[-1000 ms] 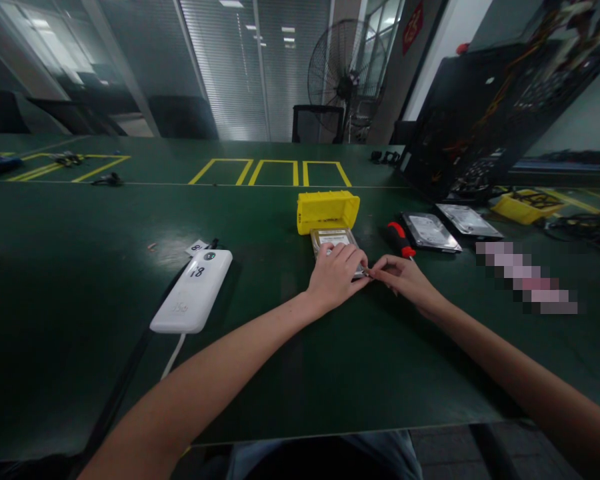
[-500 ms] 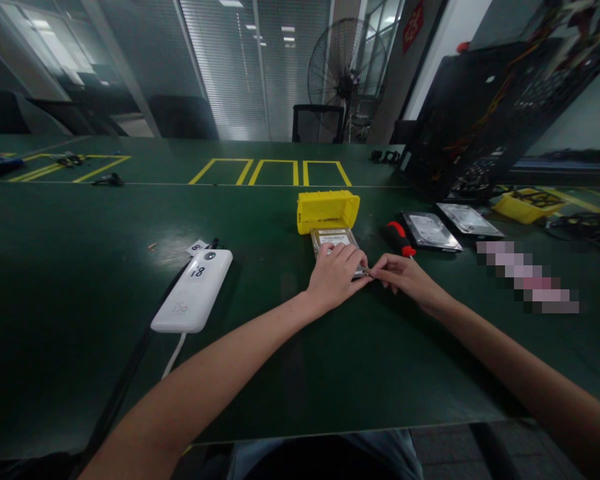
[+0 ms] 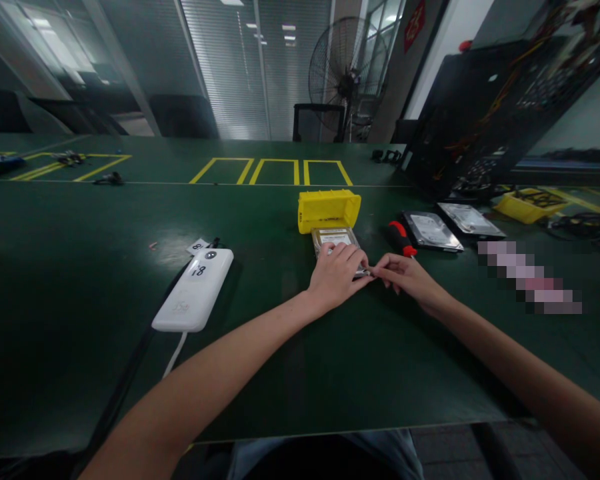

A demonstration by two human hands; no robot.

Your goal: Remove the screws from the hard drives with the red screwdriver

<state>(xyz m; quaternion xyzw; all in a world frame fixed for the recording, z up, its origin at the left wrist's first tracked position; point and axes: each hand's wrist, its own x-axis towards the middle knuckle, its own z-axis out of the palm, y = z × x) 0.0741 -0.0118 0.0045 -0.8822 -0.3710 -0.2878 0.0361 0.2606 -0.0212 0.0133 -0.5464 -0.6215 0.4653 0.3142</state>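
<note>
the right hand (image 3: 405, 280) has thumb and fingertip together at the drive's near right corner; any tiny part there is unclear. the left hand (image 3: 334, 270) is clamped over the hard drive (image 3: 336, 236), before the yellow bin (image 3: 329, 212). seemingly fine edge work, calling for a steady grip.

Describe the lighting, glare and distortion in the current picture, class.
Head view: dim light overall, with a pale sheen on the green table just beyond the white device; head view: the dark case at upper right looks stretched, likely lens distortion; head view: a pixelated patch hides detail beyond the right hand.
</note>
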